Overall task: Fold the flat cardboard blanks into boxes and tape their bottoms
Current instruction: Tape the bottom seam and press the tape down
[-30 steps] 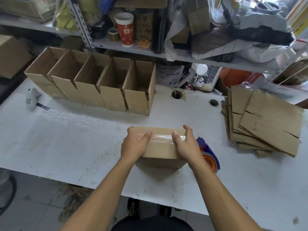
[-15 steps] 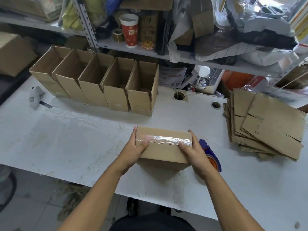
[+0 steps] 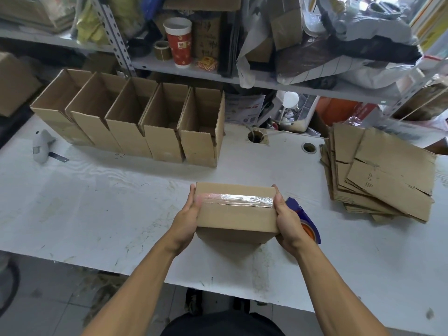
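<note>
The box (image 3: 236, 212) in hand sits bottom-up near the front edge of the bench (image 3: 97, 214), roughly at its middle, with a strip of clear tape (image 3: 236, 199) running across the closed flaps from one end to the other. The left hand (image 3: 188, 218) clasps the left end and the right hand (image 3: 287, 220) the right end, fingers curled down over the end walls and thumbs lying at the tape ends, a hold that reads as pressing the tape tails down and readying the box to be turned or carried. Whether the box rests on the bench or is slightly raised cannot be told. The tape dispenser (image 3: 306, 223), blue with an orange core, lies just beside the right hand, partly hidden by it, kept within reach for the next seam. Five finished boxes (image 3: 135, 132) stand open side up, side by side along the back edge toward the left, which suggests this one belongs at the right end of that row. The flat blanks (image 3: 383, 173) lie stacked at the right edge. A grey tool (image 3: 42, 145) rests near the left edge, its kind unclear
</note>
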